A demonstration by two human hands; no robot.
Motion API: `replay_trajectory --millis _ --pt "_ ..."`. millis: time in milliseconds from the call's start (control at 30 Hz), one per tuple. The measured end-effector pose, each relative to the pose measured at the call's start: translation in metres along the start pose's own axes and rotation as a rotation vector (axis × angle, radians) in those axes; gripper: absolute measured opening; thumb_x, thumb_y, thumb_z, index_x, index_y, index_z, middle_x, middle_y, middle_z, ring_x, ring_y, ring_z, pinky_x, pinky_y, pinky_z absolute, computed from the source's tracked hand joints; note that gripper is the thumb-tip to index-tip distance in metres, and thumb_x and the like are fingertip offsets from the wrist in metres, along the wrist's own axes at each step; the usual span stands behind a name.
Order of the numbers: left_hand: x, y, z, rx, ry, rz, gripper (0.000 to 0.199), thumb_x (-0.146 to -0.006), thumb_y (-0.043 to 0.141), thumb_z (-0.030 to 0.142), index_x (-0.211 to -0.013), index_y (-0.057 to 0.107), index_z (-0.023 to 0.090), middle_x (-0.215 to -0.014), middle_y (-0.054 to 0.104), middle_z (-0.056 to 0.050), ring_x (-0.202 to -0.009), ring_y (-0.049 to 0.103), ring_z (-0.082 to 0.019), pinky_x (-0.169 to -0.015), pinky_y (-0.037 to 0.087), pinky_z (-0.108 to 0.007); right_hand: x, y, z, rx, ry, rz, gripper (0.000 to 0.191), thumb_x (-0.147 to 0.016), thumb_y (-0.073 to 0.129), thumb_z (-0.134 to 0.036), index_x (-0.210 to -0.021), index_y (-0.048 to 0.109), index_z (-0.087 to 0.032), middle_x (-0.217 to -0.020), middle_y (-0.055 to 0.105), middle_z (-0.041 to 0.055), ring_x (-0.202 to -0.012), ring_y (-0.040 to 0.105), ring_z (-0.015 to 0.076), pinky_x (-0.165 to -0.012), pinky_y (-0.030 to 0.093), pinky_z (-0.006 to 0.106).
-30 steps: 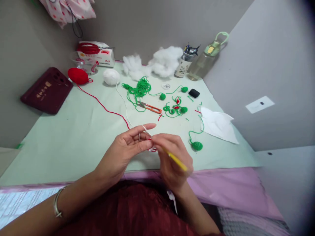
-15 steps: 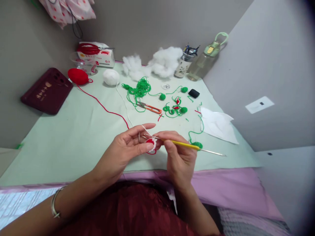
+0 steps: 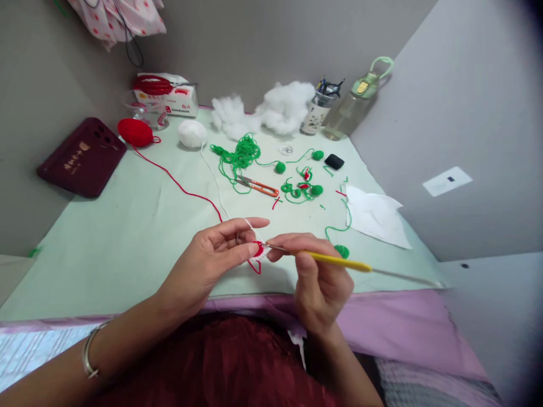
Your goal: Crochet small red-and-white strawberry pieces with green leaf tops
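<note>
So — L hand (image 3: 207, 251), idx extended, pinches red-white crochet pc (image 3: 261, 249); R hand (image 3: 322, 280) grips yellow hook (image 3: 341, 262).

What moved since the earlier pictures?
The right hand slid to the right, and the yellow-handled hook in it swung from slanting steeply down to nearly flat. Nothing was let go. The left hand still pinches the red-and-white piece; the white yarn ball stayed put.
</note>
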State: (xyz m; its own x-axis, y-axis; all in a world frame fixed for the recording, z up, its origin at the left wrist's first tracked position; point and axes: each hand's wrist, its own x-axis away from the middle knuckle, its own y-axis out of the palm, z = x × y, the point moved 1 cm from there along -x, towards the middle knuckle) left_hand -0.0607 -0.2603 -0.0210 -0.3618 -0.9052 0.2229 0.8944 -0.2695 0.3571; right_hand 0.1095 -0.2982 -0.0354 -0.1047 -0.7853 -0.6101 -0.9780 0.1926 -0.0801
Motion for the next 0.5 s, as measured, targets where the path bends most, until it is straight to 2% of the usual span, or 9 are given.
replay_trajectory --millis 100,233,333,400,500 --pt "0.001 0.001 0.001 -0.030 0.040 0.028 0.032 -0.081 0.088 0.029 -0.113 0.084 0.030 -0.085 0.068 0.002 -0.085 0.062 -0.014 -0.085 0.052 -0.026 0.001 0.001 -0.002 0.208 -0.195 -0.049 0.025 -0.105 0.050 -0.016 -0.118 0.069 -0.025 -0.097 0.079 0.0061 -0.093 0.078 0.0221 -0.076 0.066 0.039" --pt "0.002 0.004 0.002 -0.030 0.061 0.061 0.033 -0.079 0.089 0.026 -0.111 0.085 0.030 -0.084 0.068 0.002 -0.085 0.064 -0.014 -0.086 0.053 -0.027 0.006 0.004 0.001 0.321 -0.328 -0.030 0.030 -0.106 0.050 -0.017 -0.129 0.066 -0.025 -0.096 0.079 0.0063 -0.096 0.078 0.0218 -0.075 0.066 0.037" --pt "0.002 0.006 0.001 0.061 0.042 0.042 0.038 -0.079 0.089 0.023 -0.116 0.083 0.030 -0.082 0.069 0.003 -0.081 0.064 -0.013 -0.082 0.053 -0.025 0.013 0.007 0.003 0.518 -0.339 -0.067 0.039 -0.101 0.058 -0.012 -0.136 0.066 -0.029 -0.110 0.077 0.0074 -0.100 0.076 0.0215 -0.081 0.067 0.035" --pt "0.000 0.007 0.000 0.155 -0.046 0.002 0.041 -0.080 0.088 0.023 -0.119 0.081 0.026 -0.082 0.071 0.002 -0.078 0.064 -0.013 -0.080 0.053 -0.026 0.015 0.008 0.003 0.611 -0.339 -0.082 0.047 -0.096 0.064 -0.007 -0.137 0.067 -0.031 -0.116 0.076 0.0078 -0.107 0.075 0.0230 -0.086 0.066 0.037" --pt "-0.002 0.005 0.000 0.281 -0.198 -0.025 0.039 -0.080 0.086 0.021 -0.118 0.082 0.018 -0.086 0.075 -0.003 -0.079 0.066 -0.015 -0.081 0.053 -0.027 0.011 0.008 0.003 0.440 -0.264 -0.017 0.038 -0.099 0.061 -0.009 -0.129 0.071 -0.030 -0.111 0.076 0.0062 -0.101 0.074 0.0214 -0.084 0.065 0.036"
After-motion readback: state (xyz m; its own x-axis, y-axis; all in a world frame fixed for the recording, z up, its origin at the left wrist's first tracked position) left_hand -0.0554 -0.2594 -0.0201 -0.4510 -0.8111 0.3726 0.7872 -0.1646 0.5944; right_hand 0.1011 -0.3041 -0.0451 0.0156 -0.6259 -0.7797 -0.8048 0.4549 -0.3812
